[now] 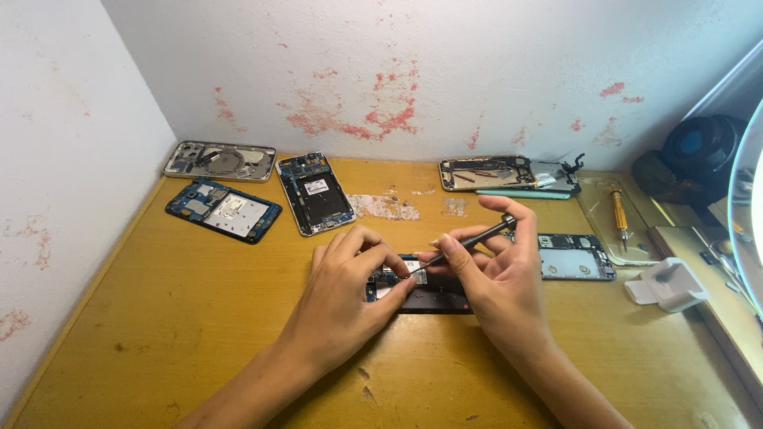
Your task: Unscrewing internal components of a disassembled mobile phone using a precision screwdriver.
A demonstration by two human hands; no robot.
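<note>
An opened black phone (pixel 433 295) lies on the wooden table (pixel 199 318) with its circuit board exposed. My left hand (pixel 346 298) rests on the phone's left end and steadies it with the fingertips. My right hand (pixel 497 278) grips a thin dark screwdriver (pixel 469 240), tilted down to the left, its tip touching the board near my left fingers. Most of the phone's left part is hidden under my left hand.
Several dismantled phones lie at the back: a silver frame (pixel 220 161), a blue board (pixel 224 210), a black-framed phone (pixel 315 193), another frame (pixel 497 172). An opened phone (pixel 574 256), an orange screwdriver (pixel 619 214) and a white block (pixel 666 284) are at the right.
</note>
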